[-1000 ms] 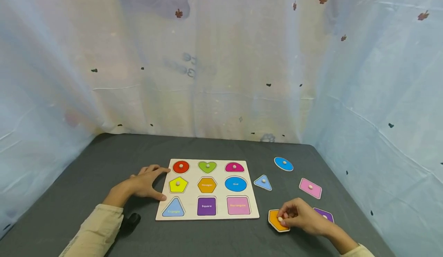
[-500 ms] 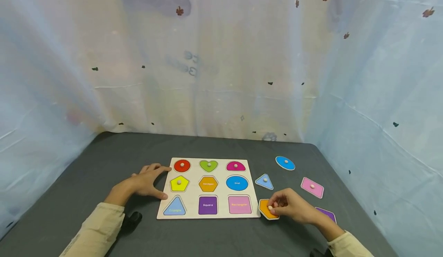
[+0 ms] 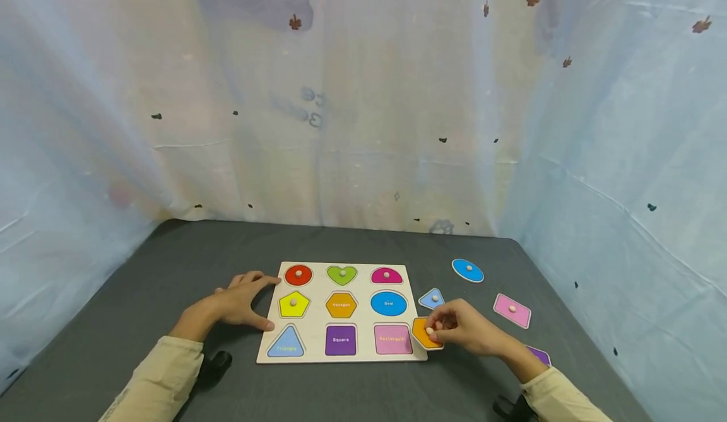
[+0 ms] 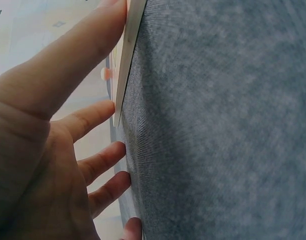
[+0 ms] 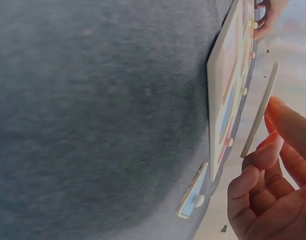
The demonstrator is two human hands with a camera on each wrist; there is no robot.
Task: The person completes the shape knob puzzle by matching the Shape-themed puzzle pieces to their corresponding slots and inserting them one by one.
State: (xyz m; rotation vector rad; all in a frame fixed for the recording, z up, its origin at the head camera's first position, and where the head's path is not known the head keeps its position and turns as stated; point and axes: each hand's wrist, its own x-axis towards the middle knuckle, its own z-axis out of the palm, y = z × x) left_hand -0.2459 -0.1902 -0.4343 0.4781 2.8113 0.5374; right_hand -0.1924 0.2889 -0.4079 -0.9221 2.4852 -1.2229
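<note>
While my right hand [image 3: 467, 328] pinches the orange hexagon [image 3: 420, 334] by its knob [image 3: 429, 330], the matching hexagon slot [image 3: 341, 305] lies to my left and a little farther from me, at the middle of the puzzle board [image 3: 365, 340]. A straight line to it passes between the oval slot [image 3: 389, 303] and the rectangle slot [image 3: 393, 339]. I have the piece over the board's right edge, just beside the rectangle slot; the right wrist view shows it edge-on, apart from the board. The hexagon slot's long axis runs left to right; I cannot tell the piece's, as my fingers cover part of it. My left hand [image 3: 241, 299], fingers spread and grasping nothing, touches the board's left edge, somewhat nearer that slot.
</note>
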